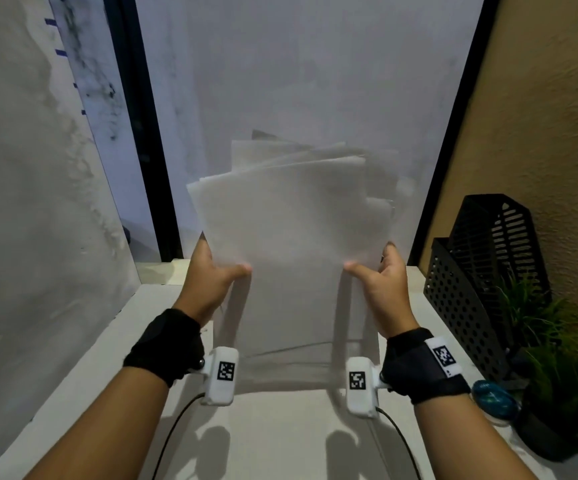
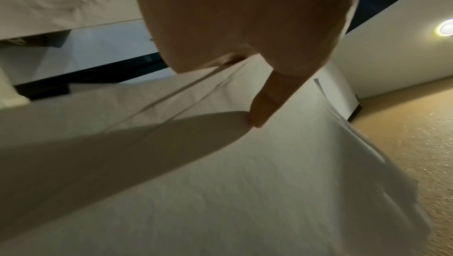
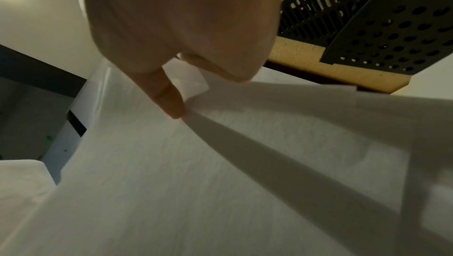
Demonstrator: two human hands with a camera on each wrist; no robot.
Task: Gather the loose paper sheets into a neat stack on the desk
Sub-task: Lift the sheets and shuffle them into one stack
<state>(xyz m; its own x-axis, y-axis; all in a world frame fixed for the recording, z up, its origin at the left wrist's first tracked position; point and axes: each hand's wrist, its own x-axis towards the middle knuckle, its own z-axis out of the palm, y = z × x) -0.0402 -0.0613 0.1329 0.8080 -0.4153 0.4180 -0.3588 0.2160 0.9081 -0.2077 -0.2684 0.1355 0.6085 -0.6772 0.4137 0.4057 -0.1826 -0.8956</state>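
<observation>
A bundle of several white paper sheets (image 1: 291,244) stands upright on its lower edge on the white desk (image 1: 280,438). Its top edges are fanned and uneven. My left hand (image 1: 211,271) grips the bundle's left side, thumb on the front face. My right hand (image 1: 381,271) grips the right side the same way. In the left wrist view my thumb presses the paper sheets (image 2: 245,182). The right wrist view shows the other thumb on the paper sheets (image 3: 196,182), with loose corners sticking out behind it. The fingers behind the bundle are hidden.
Black perforated file holders (image 1: 481,282) stand at the desk's right side against a tan wall, also seen as file holders (image 3: 380,18). A green plant in a dark pot (image 1: 557,375) and a teal object (image 1: 493,400) sit at the right front. A white wall rises at the left.
</observation>
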